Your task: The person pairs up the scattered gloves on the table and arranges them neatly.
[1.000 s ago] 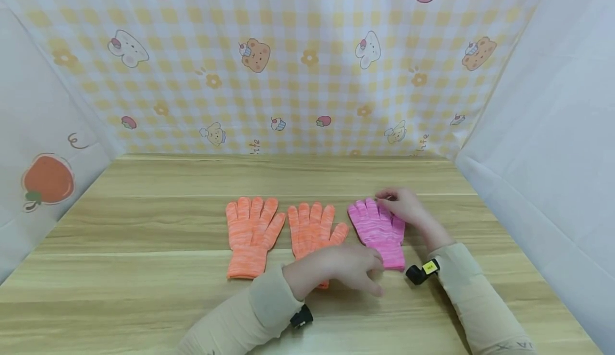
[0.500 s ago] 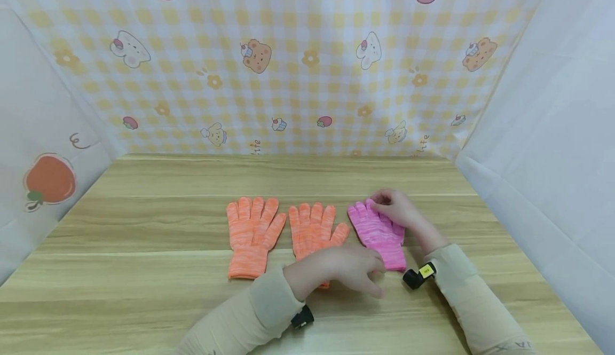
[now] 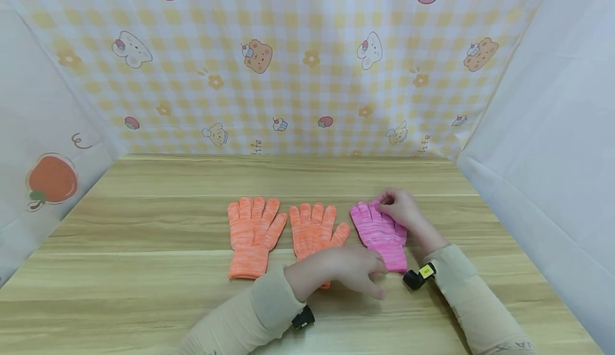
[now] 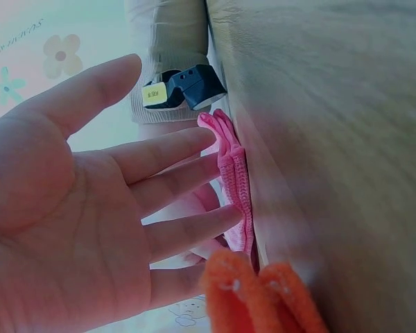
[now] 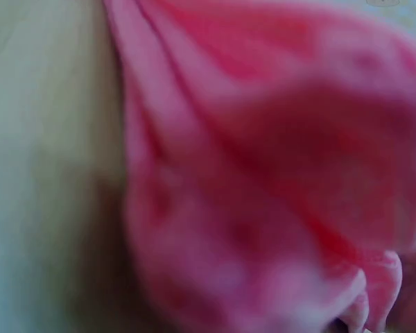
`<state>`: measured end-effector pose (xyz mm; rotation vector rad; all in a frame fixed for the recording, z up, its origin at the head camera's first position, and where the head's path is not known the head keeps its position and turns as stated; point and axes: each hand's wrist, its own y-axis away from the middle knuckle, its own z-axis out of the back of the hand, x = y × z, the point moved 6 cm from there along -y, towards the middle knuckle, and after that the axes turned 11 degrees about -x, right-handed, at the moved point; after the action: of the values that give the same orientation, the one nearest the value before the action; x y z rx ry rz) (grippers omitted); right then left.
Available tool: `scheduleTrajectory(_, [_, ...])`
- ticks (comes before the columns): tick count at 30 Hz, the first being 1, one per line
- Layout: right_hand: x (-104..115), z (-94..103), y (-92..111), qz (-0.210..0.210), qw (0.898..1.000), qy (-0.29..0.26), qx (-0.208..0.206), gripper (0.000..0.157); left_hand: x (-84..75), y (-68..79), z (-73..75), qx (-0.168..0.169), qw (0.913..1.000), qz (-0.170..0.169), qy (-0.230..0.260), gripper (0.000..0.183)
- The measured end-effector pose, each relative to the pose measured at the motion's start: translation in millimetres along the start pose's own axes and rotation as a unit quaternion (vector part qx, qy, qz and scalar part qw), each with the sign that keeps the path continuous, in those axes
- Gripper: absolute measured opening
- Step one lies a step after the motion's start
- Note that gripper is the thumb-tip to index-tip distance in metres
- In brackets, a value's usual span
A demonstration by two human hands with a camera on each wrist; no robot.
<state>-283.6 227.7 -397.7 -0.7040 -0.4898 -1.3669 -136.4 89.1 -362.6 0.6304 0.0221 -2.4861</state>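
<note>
A pink knit glove (image 3: 381, 235) lies at the right of a row on the table, fingers pointing away and cuff toward me. My right hand (image 3: 402, 209) pinches one of its fingers near the tip between thumb and forefinger. Pink fabric fills most of the right wrist view, blurred and close. Low over the table, my left hand (image 3: 357, 270) reaches across to the pink cuff with its fingers extended; in the left wrist view its fingertips overlap the pink glove (image 4: 236, 187). Beneath that forearm, the middle orange glove (image 3: 312, 229) is partly hidden.
Another orange glove (image 3: 250, 237) lies flat at the left of the row. All rest on a wood-grain table (image 3: 144, 301). A yellow checked cloth (image 3: 298, 88) hangs behind it, with white cloth at both sides. Each wrist wears a black camera (image 3: 419, 276).
My right hand has shifted slightly left onto the pink glove's fingers and now pinches one of them. The left hand holds nearly the same place.
</note>
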Motion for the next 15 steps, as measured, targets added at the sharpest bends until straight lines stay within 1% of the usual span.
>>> scheduleTrajectory(5, [-0.4, 1.1, -0.6, 0.008, 1.0, -0.008, -0.015, 0.02, -0.8, 0.8, 1.2, 0.001, 1.0, 0.001, 0.004, 0.051])
scheduleTrajectory(9, [-0.2, 1.5, -0.8, 0.022, 1.0, -0.002, -0.018, 0.013, -1.3, 1.4, 2.1, 0.002, 1.0, 0.002, 0.006, 0.051])
scheduleTrajectory(12, [1.6, 1.6, -0.3, 0.038, 0.999, 0.007, -0.012, 0.007, -0.7, 0.9, 1.7, 0.003, 1.0, 0.001, 0.009, 0.052])
scheduleTrajectory(15, [4.0, 1.4, 1.0, 0.045, 0.999, 0.012, 0.002, 0.01, 0.4, 0.4, 1.3, 0.004, 0.9999, 0.0, 0.012, 0.052])
